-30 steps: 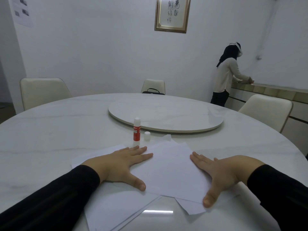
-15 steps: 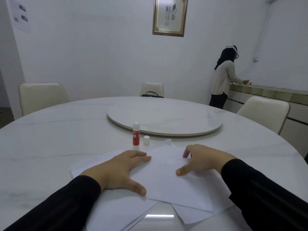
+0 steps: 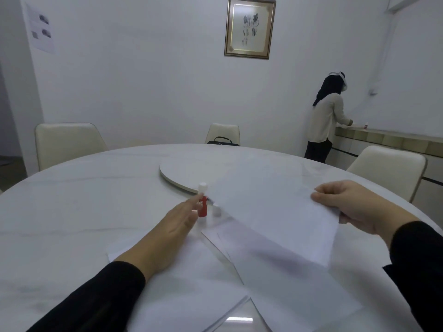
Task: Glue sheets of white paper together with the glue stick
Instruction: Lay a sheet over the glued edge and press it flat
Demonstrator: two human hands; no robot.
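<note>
— Now that the right hand [image 3: 354, 207] has lifted the top sheet [image 3: 275, 212] off the pile, where does that leave the gluing?

— Well placed, I'd say. A second ago both hands lay flat on the paper, fingers spread. Now the right one pinches the sheet's right edge between thumb and curled fingers and holds it tilted up over the middle of the table [image 3: 72, 212], its lower corner hanging just above the pile of paper [image 3: 275, 283].

— And the left hand [image 3: 175, 224]?

— It has left the paper and stretched toward the glue stick [image 3: 202, 203]. The fingers are straight and close together, the tips right at the red body. They blur there, so I cannot tell whether they touch it; they are not wrapped round it yet.

— Where is the glue stick standing?

— Upright, just short of the near edge of the round turntable [image 3: 177, 178], beyond the far edge of the pile. Its white cap [image 3: 217, 210] stands just beside it on the right, so the stick looks uncapped and ready.

— So the next step?

— Probably taking up the stick and running it over either the raised sheet or the one bared underneath. Nothing here shows glue laid on yet, so I'd judge the joining hasn't begun.

— Any containers to mention?

— Only one: a dark handbag [image 3: 223, 141] on the far chair [image 3: 224, 131], past the table's far edge. What's inside it can't be seen. The glue stick's tube holds the glue, but its tip is too small to make out.
</note>
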